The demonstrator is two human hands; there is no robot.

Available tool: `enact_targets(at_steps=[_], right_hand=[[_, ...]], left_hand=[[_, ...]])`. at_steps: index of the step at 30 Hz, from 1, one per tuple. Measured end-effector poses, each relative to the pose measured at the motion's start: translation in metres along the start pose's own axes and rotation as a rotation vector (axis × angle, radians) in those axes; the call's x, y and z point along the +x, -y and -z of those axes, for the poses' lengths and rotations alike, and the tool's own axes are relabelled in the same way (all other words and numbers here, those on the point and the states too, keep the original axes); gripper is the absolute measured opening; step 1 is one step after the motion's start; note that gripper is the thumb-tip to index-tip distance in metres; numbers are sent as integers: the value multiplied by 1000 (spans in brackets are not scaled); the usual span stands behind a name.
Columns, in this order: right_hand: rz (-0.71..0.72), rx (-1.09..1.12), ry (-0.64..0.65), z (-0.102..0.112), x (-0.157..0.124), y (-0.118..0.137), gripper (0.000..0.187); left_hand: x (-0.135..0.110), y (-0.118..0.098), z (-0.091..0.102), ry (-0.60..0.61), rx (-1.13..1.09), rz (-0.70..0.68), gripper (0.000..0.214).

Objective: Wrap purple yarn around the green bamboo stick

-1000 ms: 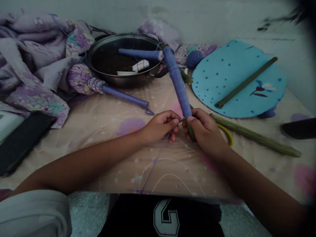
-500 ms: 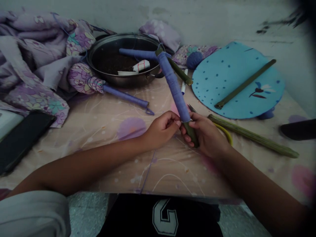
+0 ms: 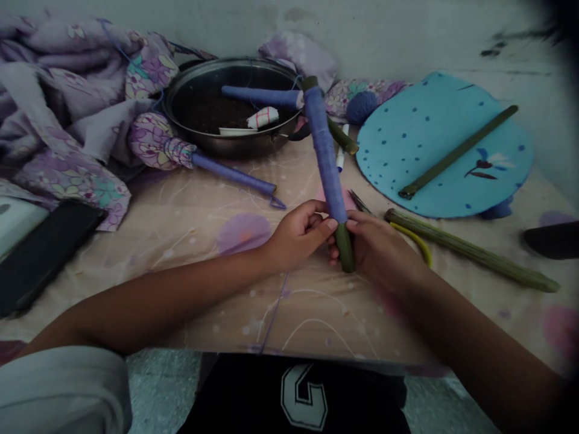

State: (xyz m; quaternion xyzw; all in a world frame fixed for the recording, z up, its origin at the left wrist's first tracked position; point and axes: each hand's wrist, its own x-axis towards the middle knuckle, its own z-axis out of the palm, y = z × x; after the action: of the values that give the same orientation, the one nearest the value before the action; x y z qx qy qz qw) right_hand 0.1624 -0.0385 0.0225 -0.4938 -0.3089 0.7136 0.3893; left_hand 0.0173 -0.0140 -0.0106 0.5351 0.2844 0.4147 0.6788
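My right hand (image 3: 384, 247) is closed around a green stick (image 3: 346, 250), most of whose length is wrapped in purple yarn (image 3: 324, 154). The stick slants up and away from me; its lower end is bare. My left hand (image 3: 302, 236) is pinched at the stick's left side, its thumb at the edge of the wrapping. A loose strand of yarn (image 3: 274, 313) runs from under that hand down over the table edge. What lies inside the left fingers is mostly hidden.
Behind stands a dark metal pan (image 3: 194, 129) with a wrapped stick across it. A blue round mat (image 3: 434, 144) carries a bare green stick. Another green stick (image 3: 474, 250) lies near yellow-handled scissors (image 3: 418, 241). A cloth-headed wrapped stick (image 3: 235, 172), a phone (image 3: 49, 253) and floral fabric (image 3: 85, 120) lie left.
The wrapped stick has turned more upright, its upper end shifting right. Both hands keep their hold near the lower end of the wrapping. The view has shifted slightly.
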Motion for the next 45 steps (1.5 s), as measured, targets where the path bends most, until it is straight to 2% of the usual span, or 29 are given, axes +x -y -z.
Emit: enact_targets(at_steps=[6, 8, 11, 14, 19, 22, 25, 28, 31, 35, 39, 41, 45], right_hand=[[64, -79, -16, 3, -3, -1, 7], [76, -104, -10, 4, -3, -3, 6], [71, -131, 36, 4, -4, -6, 13], [67, -171, 67, 6, -4, -6, 18], [98, -287, 15, 13, -3, -3, 9], [103, -350, 45, 16, -3, -1, 7], [61, -291, 6, 13, -4, -4, 4], [16, -179, -50, 9, -5, -7, 8], [6, -125, -23, 8, -5, -9, 12], [-4, -100, -4, 6, -6, -8, 12], [72, -167, -30, 2, -10, -8, 8], [97, -194, -35, 2, -11, -9, 4], [52, -121, -33, 4, -9, -11, 10]], left_hand=[[0, 0, 0, -32, 86, -1, 26], [0, 0, -1, 12, 65, 16, 30], [-2, 0, -1, 145, -57, 47, 36], [-2, -1, 0, 218, -143, 51, 33], [-1, 2, 0, 160, -67, 46, 27], [0, 5, 0, 116, -19, 51, 28], [-1, 7, 0, 57, 54, 36, 28], [-3, 6, -1, 142, 22, 37, 28], [-4, 3, -1, 205, -46, 57, 29], [-3, 0, 0, 122, 37, 73, 30], [-2, -1, 1, 69, 120, 42, 29], [-3, -1, 1, 82, 129, 31, 29], [-4, 0, 0, 166, 68, 33, 32]])
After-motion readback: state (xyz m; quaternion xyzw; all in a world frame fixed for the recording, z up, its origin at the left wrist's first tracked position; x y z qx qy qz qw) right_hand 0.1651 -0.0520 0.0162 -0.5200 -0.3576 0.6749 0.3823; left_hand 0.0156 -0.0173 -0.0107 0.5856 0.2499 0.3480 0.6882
